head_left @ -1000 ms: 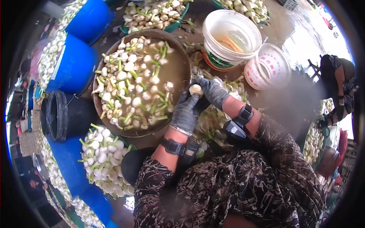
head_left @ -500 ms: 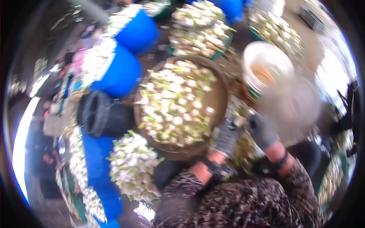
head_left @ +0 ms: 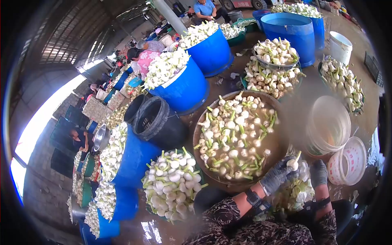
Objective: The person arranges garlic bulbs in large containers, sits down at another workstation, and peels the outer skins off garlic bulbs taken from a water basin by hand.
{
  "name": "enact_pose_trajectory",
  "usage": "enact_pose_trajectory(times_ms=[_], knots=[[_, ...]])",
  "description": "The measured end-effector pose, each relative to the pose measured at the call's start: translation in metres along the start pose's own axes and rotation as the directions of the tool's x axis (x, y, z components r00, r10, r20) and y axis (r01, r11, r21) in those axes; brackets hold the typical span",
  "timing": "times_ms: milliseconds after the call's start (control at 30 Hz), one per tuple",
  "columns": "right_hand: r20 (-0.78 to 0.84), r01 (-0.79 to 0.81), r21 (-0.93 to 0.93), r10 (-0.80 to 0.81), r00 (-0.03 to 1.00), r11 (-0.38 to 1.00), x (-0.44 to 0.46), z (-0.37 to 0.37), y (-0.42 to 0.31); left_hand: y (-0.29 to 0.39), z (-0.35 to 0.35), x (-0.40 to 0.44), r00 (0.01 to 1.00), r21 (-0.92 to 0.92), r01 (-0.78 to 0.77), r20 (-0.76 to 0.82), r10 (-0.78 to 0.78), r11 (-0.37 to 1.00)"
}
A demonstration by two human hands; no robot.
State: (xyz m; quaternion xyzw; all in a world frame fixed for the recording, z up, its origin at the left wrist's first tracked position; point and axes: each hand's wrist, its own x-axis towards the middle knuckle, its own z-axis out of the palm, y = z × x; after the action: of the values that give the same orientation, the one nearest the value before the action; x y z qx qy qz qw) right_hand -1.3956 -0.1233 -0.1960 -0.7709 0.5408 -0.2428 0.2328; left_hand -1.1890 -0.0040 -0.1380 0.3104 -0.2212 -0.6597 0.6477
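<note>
Basin (head_left: 267, 100): garlic (head_left: 232, 153) in murky water (head_left: 267, 143). Blue tubs (head_left: 181, 93) heaped w/ same. Wet flr (head_left: 359, 53). L hand (head_left: 277, 175) fingers closed on bulb (head_left: 292, 164); R hand (head_left: 319, 173), can't tell.

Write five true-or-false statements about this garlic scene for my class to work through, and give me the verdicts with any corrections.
1. The left hand and the right hand are both gloved. True.

2. The left hand holds a garlic bulb. True.

3. The right hand also touches that held bulb. False: a gap separates the right hand from it.

4. Inside the round tub, other bulbs lie in brownish water. True.

5. In the picture, the bucket with red markings stands to the left of the tub. False: it stands to the right.
</note>
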Motion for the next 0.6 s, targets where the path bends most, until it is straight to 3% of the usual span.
enact_pose_trajectory(times_ms=[33, 67, 133, 167, 200, 233, 267, 300, 333, 400, 467, 533, 600], knots=[[-0.065, -0.021, 0.244, 0.038, 0.997, 0.969, 0.002, 0.005, -0.001, 0.005, -0.004, 0.001, 1.000, 0.047, -0.010, -0.017, 0.011, 0.999], [-0.074, 0.041, 0.522, -0.003, 0.997, 0.852, -0.001, -0.014, -0.033, 0.004, -0.003, -0.001, 0.999, 0.072, 0.003, -0.034, -0.001, 0.997], [-0.138, 0.188, 0.343, -0.149, 0.979, 0.920, -0.011, -0.038, -0.067, 0.007, -0.004, -0.002, 0.994, 0.260, -0.054, -0.077, 0.076, 0.964], [-0.128, 0.226, 0.250, -0.199, 0.972, 0.942, -0.015, -0.048, -0.083, 0.004, -0.006, -0.002, 0.991, 0.213, -0.030, -0.123, 0.057, 0.977], [-0.106, 0.179, 0.322, -0.153, 0.983, 0.930, -0.023, -0.063, -0.107, 0.004, -0.004, -0.004, 0.988, 0.180, 0.009, -0.156, 0.020, 0.984], [-0.134, 0.272, 0.321, -0.240, 0.961, 0.907, -0.021, -0.056, -0.103, -0.008, -0.019, 0.002, 0.988, 0.286, -0.038, -0.132, 0.079, 0.958], [-0.200, 0.411, 0.205, -0.373, 0.906, 0.888, -0.018, -0.049, -0.099, -0.007, -0.011, -0.003, 0.975, 0.311, -0.036, -0.199, 0.102, 0.950], [-0.174, 0.363, 0.278, -0.325, 0.929, 0.889, -0.021, -0.043, -0.095, -0.003, -0.001, -0.006, 0.981, 0.232, -0.043, -0.176, 0.085, 0.972], [-0.160, 0.334, 0.358, -0.295, 0.942, 0.872, -0.022, -0.039, -0.094, 0.002, 0.003, -0.007, 0.978, 0.346, -0.013, -0.189, 0.083, 0.938], [-0.026, 0.229, 0.366, -0.237, 0.971, 0.902, -0.028, -0.047, -0.102, 0.004, 0.010, -0.011, 0.973, 0.342, 0.000, -0.217, 0.080, 0.940], [-0.038, 0.248, 0.355, -0.251, 0.967, 0.902, -0.030, -0.050, -0.107, 0.003, 0.006, -0.013, 0.979, 0.430, -0.012, -0.179, 0.099, 0.903], [-0.125, 0.400, 0.166, -0.383, 0.915, 0.901, -0.029, -0.049, -0.106, -0.001, 0.000, -0.014, 0.978, 0.488, 0.003, -0.184, 0.099, 0.873], [-0.127, 0.396, 0.162, -0.379, 0.917, 0.904, -0.031, -0.048, -0.105, -0.003, 0.000, -0.013, 0.979, 0.570, 0.004, -0.171, 0.114, 0.822]])
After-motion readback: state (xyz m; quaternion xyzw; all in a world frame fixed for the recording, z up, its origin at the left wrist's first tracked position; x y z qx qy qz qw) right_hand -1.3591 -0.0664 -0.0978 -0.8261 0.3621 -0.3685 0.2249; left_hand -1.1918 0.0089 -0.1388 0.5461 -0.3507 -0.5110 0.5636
